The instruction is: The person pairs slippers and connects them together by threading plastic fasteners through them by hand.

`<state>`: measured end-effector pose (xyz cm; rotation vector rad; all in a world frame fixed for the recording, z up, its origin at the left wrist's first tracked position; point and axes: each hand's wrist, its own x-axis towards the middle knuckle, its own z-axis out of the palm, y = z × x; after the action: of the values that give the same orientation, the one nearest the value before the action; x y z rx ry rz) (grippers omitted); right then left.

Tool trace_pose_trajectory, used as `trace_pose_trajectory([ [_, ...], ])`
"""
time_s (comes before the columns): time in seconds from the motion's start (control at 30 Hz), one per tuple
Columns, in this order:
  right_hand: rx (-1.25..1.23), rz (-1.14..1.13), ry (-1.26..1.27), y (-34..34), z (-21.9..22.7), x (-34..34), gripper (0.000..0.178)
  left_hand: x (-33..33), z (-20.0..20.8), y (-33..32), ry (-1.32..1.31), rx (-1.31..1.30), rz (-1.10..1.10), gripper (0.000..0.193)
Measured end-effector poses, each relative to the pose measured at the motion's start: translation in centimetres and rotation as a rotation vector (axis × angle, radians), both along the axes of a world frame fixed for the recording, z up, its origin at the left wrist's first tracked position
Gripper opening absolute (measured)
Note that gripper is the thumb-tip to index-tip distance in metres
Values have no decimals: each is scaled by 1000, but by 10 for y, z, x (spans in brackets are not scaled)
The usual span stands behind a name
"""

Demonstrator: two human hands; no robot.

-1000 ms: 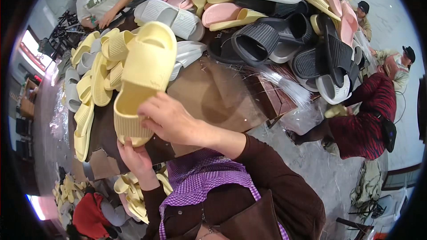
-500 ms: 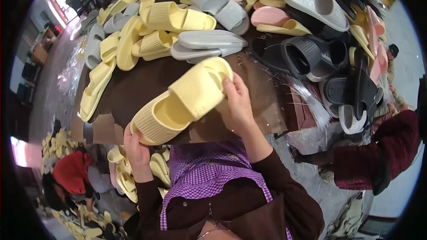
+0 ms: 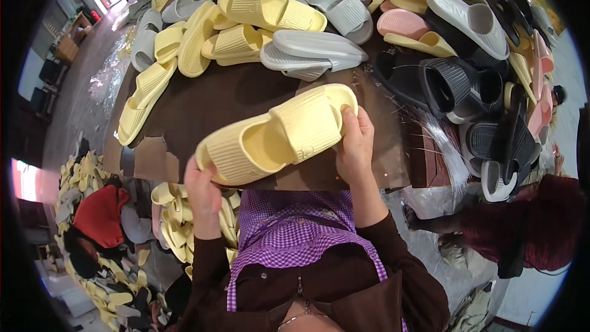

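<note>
A pair of pale yellow slippers (image 3: 307, 128), fitted together with their ribbed straps showing, is held above the near part of the brown tabletop (image 3: 215, 101). My left hand (image 3: 205, 197) is closed around their left end. At the right end, my right hand (image 3: 356, 147) grips with the thumb on top by the opening. Just beyond them lies a grey pair of slippers (image 3: 313, 50), and yellow slippers (image 3: 147, 95) rest along the table's left side.
More yellow, grey and pink slippers are heaped along the far side. Black slippers (image 3: 452, 86) and a bundle of clear plastic strands (image 3: 448, 150) lie at the right. A person in red (image 3: 101, 215) bends over floor piles at lower left; another person in dark red (image 3: 522, 227) is at right.
The yellow pair has turned to lie more level, its right end lower relative to the left, with both hands still on it. The whole view has shifted, so the table stuff appears further right.
</note>
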<state>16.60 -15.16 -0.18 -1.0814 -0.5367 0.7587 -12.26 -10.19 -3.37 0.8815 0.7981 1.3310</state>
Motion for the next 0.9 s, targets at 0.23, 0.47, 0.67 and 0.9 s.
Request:
trace_pose_trajectory([
  [0.23, 17, -167, -77, -11, 14, 60, 26, -72, 71, 52, 182, 149, 260, 40],
  [0.47, -98, 346, -551, 41, 51, 44, 27, -46, 103, 135, 370, 167, -156, 37],
  [0.67, 33, -67, -992, 59, 20, 13, 20, 20, 64, 159, 1069, 538, 0, 31],
  [0.9, -285, -146, -1189, -49, -16, 49, 12, 16, 40, 91, 933, 548, -6, 26],
])
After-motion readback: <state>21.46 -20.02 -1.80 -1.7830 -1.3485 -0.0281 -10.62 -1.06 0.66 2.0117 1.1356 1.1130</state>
